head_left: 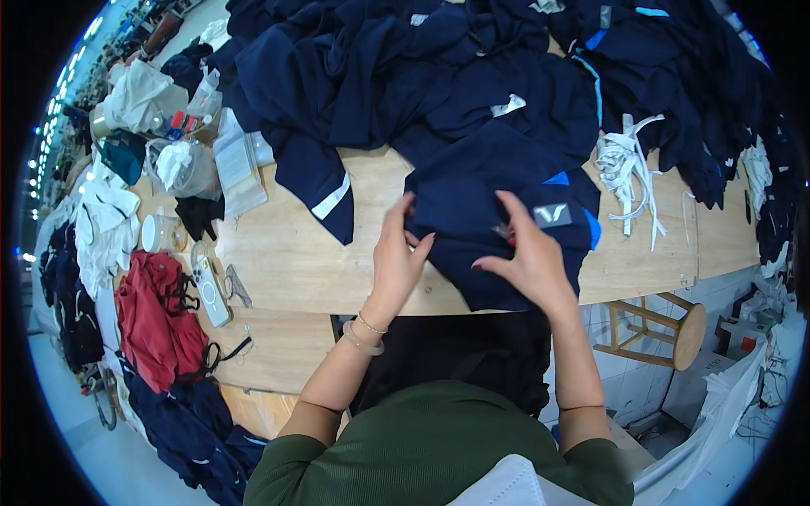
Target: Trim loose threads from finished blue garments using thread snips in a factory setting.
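While both hands are over the navy garment (468, 194), the left hand (396, 270) is at its left edge and the right hand (540, 266) is above its right half. Left grip: half-wide, thumb apart from fingers, nothing seen between; contact with cloth can't be told. Right grip: thumb and index finger wide apart; something small and reddish by the curled fingers is too blurred to name, so can't tell if it's held. Garment lies at the near edge of the wooden tabletop (287, 270), in front of the person, grey patch (553, 216) just beside the right hand, bright blue trim (594, 229) at its right side. Big navy pile (337, 76) behind, touching it. White strips (629, 173) bunched to the right, near the garment. Left side of tabletop: phone (211, 291) next to a red bag (160, 316) with black straps, white-lidded jar (152, 234) above those, clear packet (236, 169) farther back. Two bracelets (363, 339) on the left wrist. Wooden stool (690, 336) off to the right, below tabletop level.
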Demonstrator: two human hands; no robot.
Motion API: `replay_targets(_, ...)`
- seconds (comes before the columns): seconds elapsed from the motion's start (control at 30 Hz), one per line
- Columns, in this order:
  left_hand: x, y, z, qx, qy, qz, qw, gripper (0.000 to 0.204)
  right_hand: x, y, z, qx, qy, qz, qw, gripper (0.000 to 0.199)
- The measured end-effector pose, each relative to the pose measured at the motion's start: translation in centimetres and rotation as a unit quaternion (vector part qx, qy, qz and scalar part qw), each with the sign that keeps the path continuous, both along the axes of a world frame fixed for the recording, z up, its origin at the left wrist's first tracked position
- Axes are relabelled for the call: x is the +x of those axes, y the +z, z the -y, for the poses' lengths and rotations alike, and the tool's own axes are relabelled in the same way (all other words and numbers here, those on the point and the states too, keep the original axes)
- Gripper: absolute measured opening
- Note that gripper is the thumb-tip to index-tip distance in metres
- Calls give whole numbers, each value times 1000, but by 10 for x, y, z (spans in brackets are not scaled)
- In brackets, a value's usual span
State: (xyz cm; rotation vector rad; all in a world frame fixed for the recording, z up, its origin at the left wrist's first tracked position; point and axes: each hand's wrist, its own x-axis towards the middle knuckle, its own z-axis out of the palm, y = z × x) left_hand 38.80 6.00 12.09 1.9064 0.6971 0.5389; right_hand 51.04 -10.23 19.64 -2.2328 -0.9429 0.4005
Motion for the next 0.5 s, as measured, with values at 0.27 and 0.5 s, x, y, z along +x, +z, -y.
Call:
replay_targets(0.27,-33,87,0,-147,-253,92,952,25,6,69,81,315,-20,-277,907,27)
replay_targets(0.5,1,112,0,-50,-294,170,939,22,90,205,172,-49,-560,357,746,53)
